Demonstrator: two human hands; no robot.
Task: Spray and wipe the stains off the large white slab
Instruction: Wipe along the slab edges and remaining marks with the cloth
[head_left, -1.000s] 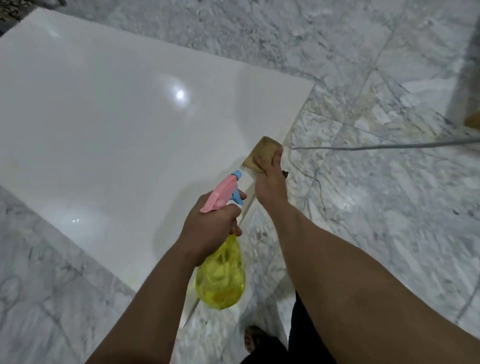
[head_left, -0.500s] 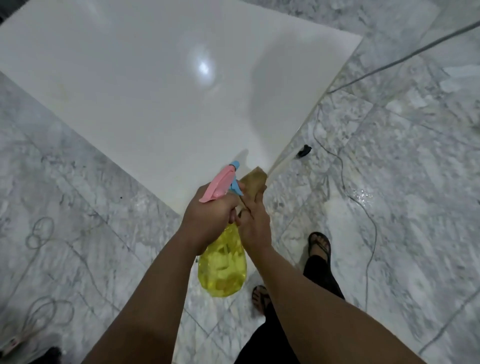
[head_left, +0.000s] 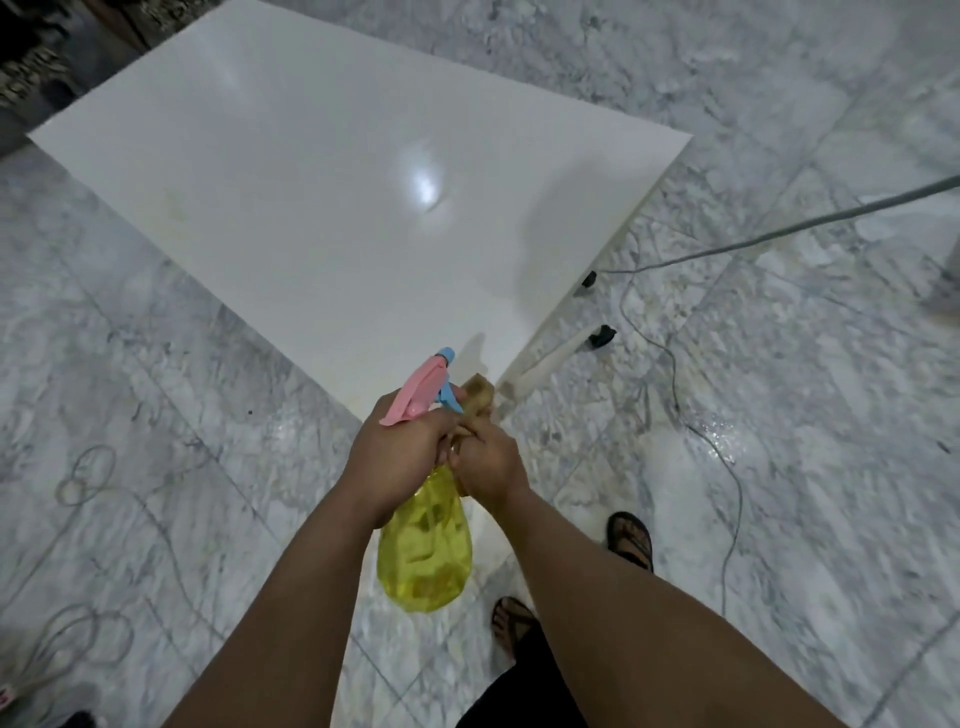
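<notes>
Slab (head_left: 322, 208) glossy, on marble floor (head_left: 779, 441) | left hand (head_left: 400, 457) grips spray bottle (head_left: 426, 551) | right hand (head_left: 491, 465) grips sponge (head_left: 475, 392)

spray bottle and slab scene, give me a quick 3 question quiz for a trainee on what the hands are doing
1. True or false: the left hand holds the yellow spray bottle by its neck, under the pink trigger head.
2. Multiple choice: what does the right hand grip? A) a grey cable B) a tan sponge C) a black sandal
3. Fill the gap: the large white slab lies on a grey ______ floor.

Key
1. True.
2. B, the tan sponge, held right beside the trigger head near the slab's closest corner.
3. Marble, going by the veined marble floor.
</notes>
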